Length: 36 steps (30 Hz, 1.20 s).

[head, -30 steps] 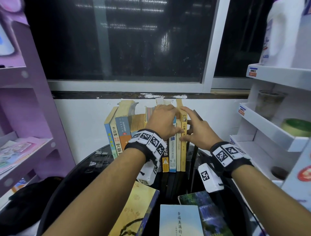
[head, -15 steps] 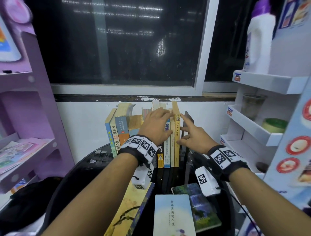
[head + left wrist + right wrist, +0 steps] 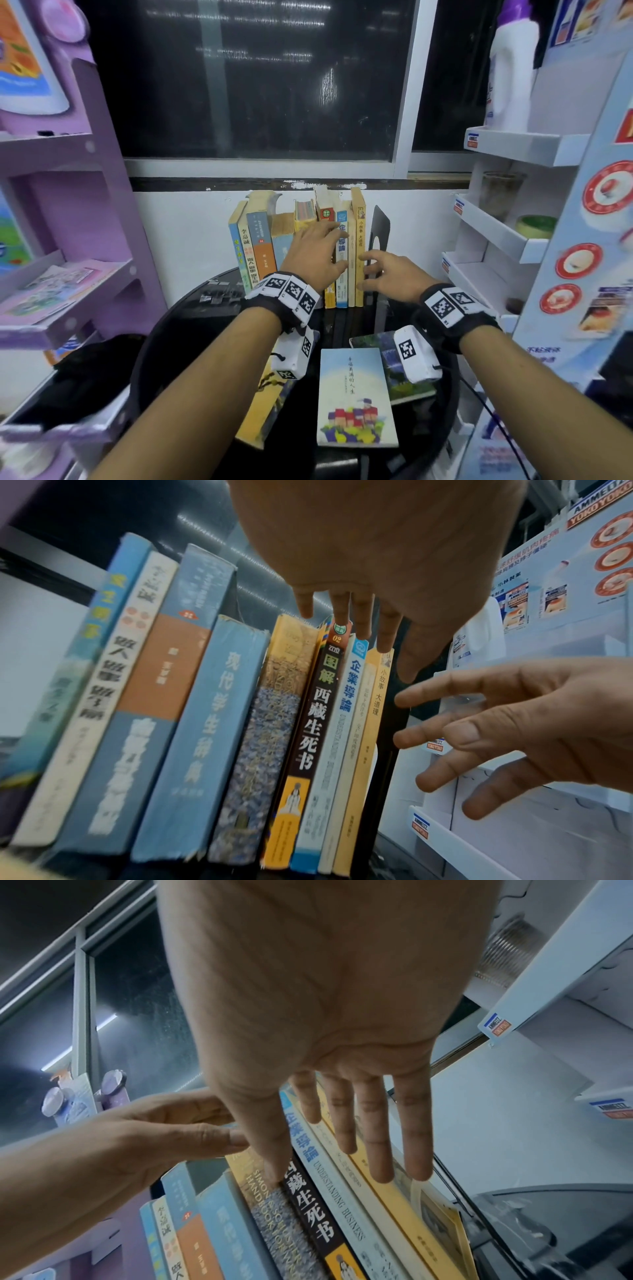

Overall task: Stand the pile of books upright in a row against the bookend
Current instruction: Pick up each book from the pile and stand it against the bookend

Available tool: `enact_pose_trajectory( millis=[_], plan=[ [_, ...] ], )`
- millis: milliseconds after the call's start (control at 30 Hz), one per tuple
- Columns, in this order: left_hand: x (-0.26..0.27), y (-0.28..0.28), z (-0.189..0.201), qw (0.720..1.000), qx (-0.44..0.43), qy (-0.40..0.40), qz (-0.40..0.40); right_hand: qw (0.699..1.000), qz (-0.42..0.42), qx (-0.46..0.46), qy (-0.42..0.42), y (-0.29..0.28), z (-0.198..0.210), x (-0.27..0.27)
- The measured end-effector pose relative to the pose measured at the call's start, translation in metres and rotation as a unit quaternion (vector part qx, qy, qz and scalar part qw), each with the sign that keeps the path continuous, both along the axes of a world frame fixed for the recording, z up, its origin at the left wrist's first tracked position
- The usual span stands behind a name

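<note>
— Row position?
— Standing row of books (image 3: 298, 253) upright on the round black table (image 3: 164, 346), pressed against the black bookend (image 3: 379, 229) at its right end. Yellow-spined book (image 3: 359, 246) nearest the bookend; a narrow gap visible between the two in the head view.

— Hand states?
— Left hand (image 3: 313, 255): fingers straight, laid across the spines left of the bookend, gripping nothing. Right hand (image 3: 388, 275): fingers spread wide, holding nothing, tips just beside the yellow-spined book and in front of the bookend; contact cannot be told.

— Still flat?
— Three flat books: pale-blue-covered book (image 3: 356, 397), green-covered book (image 3: 387, 370) and yellow-covered book (image 3: 265, 407), all on the table, nearer the person than the bookend.

— Containers?
— White shelf unit (image 3: 513, 147) right of the bookend: white bottle (image 3: 507, 72) on top tier, clear cup (image 3: 501, 195) and green tape roll (image 3: 536, 226) on the next.
</note>
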<state>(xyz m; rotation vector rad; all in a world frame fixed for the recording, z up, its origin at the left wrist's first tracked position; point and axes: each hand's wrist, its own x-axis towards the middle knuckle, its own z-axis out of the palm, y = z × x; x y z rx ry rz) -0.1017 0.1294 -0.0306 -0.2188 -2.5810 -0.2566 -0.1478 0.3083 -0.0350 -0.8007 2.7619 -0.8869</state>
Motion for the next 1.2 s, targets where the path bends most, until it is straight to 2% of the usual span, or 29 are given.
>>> enact_pose_trajectory(
  millis=[133,200,367,600,700,933,1200],
  plan=[
    [0.019,0.000,-0.021,0.998,0.024,-0.063,0.005,0.998,0.002,0.052,-0.036,0.001,-0.013,0.017],
    [0.029,-0.001,-0.032,0.991,0.041,-0.127,0.006,0.996,0.003,0.081,-0.045,0.003,-0.020,0.026],
    [0.047,-0.001,-0.053,0.942,0.058,-0.331,0.005,0.987,0.008,0.132,-0.094,0.008,-0.036,0.044],
    [0.055,0.008,-0.075,0.894,0.014,-0.447,0.009,0.964,0.029,0.243,-0.107,0.004,-0.044,0.052],
    [0.056,0.011,-0.080,0.885,0.005,-0.465,0.011,0.963,0.030,0.251,-0.092,0.003,-0.048,0.054],
    [0.057,0.016,-0.083,0.910,-0.063,-0.410,0.008,0.966,0.039,0.244,-0.075,-0.002,-0.058,0.055],
    [0.057,0.013,-0.089,0.919,-0.061,-0.388,0.004,0.973,0.039,0.215,-0.070,-0.002,-0.063,0.054]
  ],
)
